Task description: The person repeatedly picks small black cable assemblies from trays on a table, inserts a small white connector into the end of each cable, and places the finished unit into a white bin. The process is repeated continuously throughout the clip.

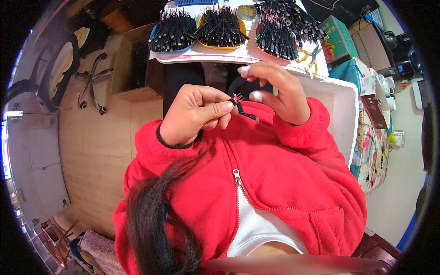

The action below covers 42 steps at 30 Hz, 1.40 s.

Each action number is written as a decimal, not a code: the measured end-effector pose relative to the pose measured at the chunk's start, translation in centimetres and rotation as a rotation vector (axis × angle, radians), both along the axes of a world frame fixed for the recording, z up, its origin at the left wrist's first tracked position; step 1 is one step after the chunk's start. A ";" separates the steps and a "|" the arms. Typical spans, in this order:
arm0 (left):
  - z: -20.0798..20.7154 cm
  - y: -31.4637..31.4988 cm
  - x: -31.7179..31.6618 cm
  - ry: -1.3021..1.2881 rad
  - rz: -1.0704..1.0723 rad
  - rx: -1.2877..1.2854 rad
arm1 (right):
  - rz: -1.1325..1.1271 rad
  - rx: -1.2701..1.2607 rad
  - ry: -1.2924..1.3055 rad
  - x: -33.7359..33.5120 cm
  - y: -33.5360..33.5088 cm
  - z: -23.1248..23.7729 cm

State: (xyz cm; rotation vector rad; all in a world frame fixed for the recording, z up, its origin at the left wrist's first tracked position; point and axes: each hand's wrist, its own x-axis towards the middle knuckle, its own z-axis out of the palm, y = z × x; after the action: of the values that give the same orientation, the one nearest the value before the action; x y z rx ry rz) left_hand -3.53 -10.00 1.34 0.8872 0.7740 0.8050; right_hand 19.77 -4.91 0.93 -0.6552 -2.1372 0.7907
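Note:
My left hand (pixel 197 112) is closed, thumb against fingers, on a black cable (pixel 242 110). Red and white wire ends (pixel 237 98) fan out just past the fingertips. The black lead loops between my hands, and part of it hangs in front of the red jacket. To its right, my right hand (pixel 282 91) is raised with thumb and fingers apart, nothing between them. White coverings show on its thumb and a fingertip. Beyond my hands, bundles of black cables with metal plugs lie in a blue tray (pixel 151 32), a yellow tray (pixel 243 34) and a pile (pixel 279 39) on the right.
A white table (pixel 201 58) stands ahead, with yellow-handled scissors (pixel 309 59) near its right edge and a small round tin (pixel 247 12) at the back. A white foam box (pixel 332 98) is close on my right. Leftward are a cardboard box (pixel 121 68) and a wheeled chair base (pixel 94 82).

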 end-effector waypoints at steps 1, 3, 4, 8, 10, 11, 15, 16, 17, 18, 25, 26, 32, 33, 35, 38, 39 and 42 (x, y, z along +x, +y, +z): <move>0.0 0.1 0.0 0.002 -0.010 -0.019 | 0.017 0.086 0.004 -0.1 -0.1 0.1; 0.0 0.4 -0.1 -0.017 -0.028 -0.014 | 0.042 0.231 0.002 -0.5 0.0 0.4; 0.1 0.5 -0.1 -0.009 -0.030 -0.015 | 0.065 0.279 -0.007 -0.7 0.1 0.5; 0.0 0.8 0.0 -0.005 -0.028 -0.024 | 0.090 0.396 0.032 -1.3 0.7 0.8; -0.1 0.9 0.3 0.004 -0.035 -0.016 | 0.093 0.385 0.014 -1.4 0.8 0.8; 0.0 0.8 0.4 0.066 -0.018 0.054 | 0.095 0.386 0.012 -1.3 0.7 0.8; -0.1 0.6 1.6 0.505 0.180 0.801 | 0.077 0.227 -0.023 -0.8 0.5 0.3; 0.0 0.5 1.8 0.665 0.246 1.103 | 0.082 0.116 -0.028 -0.6 0.4 0.1; 0.1 0.4 1.6 0.859 0.194 1.326 | 0.080 -0.006 -0.044 -0.5 0.3 -0.2; 0.1 0.1 1.7 1.000 0.156 1.461 | 0.142 -0.480 0.104 -0.6 0.1 -0.6; -0.6 0.3 1.3 0.732 0.224 1.273 | 0.084 -0.658 0.263 -0.8 -1.3 -1.4; -0.6 -0.1 1.2 0.684 0.219 1.092 | -0.063 -0.407 0.159 -0.7 -1.5 -1.0; -1.1 -0.3 1.4 0.550 0.265 0.889 | -0.100 0.494 -0.075 -1.4 -1.3 0.5; -1.2 -0.2 1.4 0.536 0.270 0.884 | -0.115 0.525 -0.084 -1.5 -1.3 0.3; -1.5 -0.2 1.8 0.647 0.326 1.073 | -0.111 0.228 -0.072 -1.4 -1.3 -0.2; -1.8 -0.2 1.9 1.024 0.238 1.467 | -0.008 -0.800 0.126 -1.3 -1.4 -1.7; -1.9 -0.3 1.9 1.147 0.200 1.597 | 0.073 -1.295 0.338 -1.4 -1.0 -2.2; -2.3 0.4 1.5 0.955 0.213 1.467 | 0.183 -1.356 0.417 -1.2 -1.1 -2.7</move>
State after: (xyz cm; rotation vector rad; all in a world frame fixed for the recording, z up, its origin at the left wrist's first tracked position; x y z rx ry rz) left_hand -2.02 -9.61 -0.93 2.6572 1.0529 1.1151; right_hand 18.57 -6.01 -1.82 -0.8078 -1.0518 2.2583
